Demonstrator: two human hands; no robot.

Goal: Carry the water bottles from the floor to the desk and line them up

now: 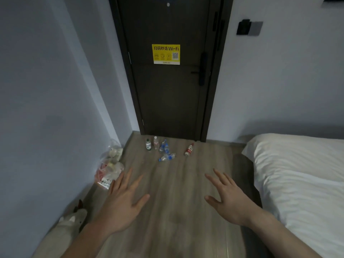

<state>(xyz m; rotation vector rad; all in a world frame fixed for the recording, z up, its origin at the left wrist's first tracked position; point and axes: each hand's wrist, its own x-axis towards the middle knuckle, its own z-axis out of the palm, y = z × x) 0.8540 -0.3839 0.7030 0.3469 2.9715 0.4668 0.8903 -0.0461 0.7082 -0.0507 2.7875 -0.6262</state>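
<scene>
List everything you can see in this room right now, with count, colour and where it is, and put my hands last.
Water bottles: six, clear with blue, red, green or pale labels, on the floor by the door; at least one lies flat.
Door: one, dark brown, straight ahead, shut.
Wi-Fi sticker: one, yellow, on the door.
Plastic bag: one, clear, holding items, against the left wall.
Plush toy: one, pale, lower left floor.
Bed: one, white bedding, right.
Wall switch: one, black and grey, right wall.
Floor: wood-look, brown.
Left hand: open, holding nothing.
Right hand: open, holding nothing.
</scene>
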